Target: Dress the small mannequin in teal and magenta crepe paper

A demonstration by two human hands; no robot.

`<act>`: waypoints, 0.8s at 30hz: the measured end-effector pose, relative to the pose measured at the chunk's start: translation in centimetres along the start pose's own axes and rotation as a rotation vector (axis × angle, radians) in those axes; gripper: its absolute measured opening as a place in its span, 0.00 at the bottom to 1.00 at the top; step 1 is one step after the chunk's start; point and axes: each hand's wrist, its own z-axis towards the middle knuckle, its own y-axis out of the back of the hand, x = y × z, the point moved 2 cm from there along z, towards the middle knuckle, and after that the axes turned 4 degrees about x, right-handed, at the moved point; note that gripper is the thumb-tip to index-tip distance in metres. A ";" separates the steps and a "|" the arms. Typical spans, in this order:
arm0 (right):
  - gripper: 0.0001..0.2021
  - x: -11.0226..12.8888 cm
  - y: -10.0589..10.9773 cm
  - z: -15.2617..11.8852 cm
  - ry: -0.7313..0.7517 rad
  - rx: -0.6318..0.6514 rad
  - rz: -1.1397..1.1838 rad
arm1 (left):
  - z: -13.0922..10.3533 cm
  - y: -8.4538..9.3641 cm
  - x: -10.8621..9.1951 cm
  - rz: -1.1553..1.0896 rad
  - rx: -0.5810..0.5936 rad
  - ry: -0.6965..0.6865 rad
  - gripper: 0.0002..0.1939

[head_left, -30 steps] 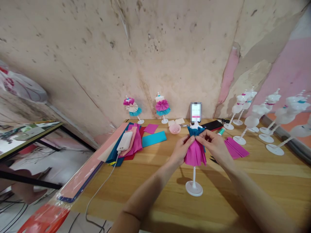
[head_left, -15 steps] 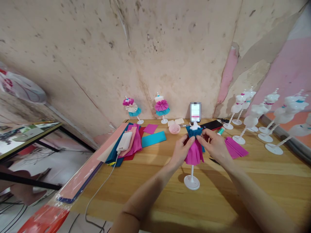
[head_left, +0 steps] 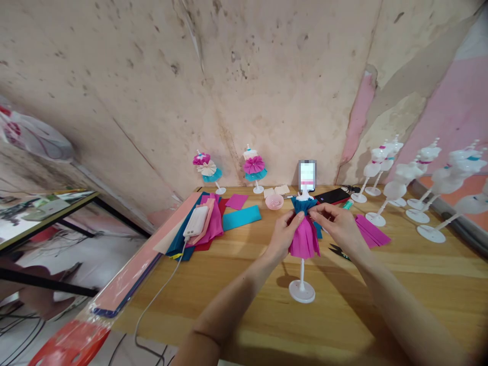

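Note:
A small white mannequin on a stand (head_left: pixel 302 291) wears a pleated magenta skirt (head_left: pixel 304 241) and a dark teal paper top (head_left: pixel 303 204). At the left side of its waist, my left hand (head_left: pixel 286 229) pinches the teal paper, thumb laid across the front. My right hand (head_left: pixel 332 221) is closed at the right side, thumb and fingertips together on the teal paper's edge. Dark snips (head_left: pixel 339 251) lie beside my right wrist. More teal paper shows behind the mannequin, partly hidden.
Behind are a pink bowl of beads (head_left: pixel 274 202) and a propped phone (head_left: pixel 307 175). Paper sheets and a white power bank (head_left: pixel 196 221) lie left, near two dressed mannequins (head_left: pixel 254 165). Magenta strips (head_left: pixel 371 231) and several bare mannequins (head_left: pixel 395 190) are at right.
The teal paper at the waist looks flatter and less bunched. My right hand has shifted slightly right, and more of the snips shows.

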 end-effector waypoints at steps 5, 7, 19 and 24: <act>0.11 -0.2 -0.2 0.2 0.003 -0.029 -0.087 | 0.0 0.0 0.2 -0.020 0.020 0.012 0.18; 0.11 -0.2 -0.4 0.2 0.011 -0.044 -0.086 | 0.0 -0.1 0.3 -0.026 0.026 0.021 0.18; 0.12 0.1 -0.5 0.1 0.018 -0.087 -0.120 | -0.3 -0.4 0.1 -0.111 0.030 0.060 0.17; 0.15 -0.2 0.0 0.2 -0.010 -0.135 -0.040 | -0.3 -0.3 0.4 -0.114 0.060 0.061 0.16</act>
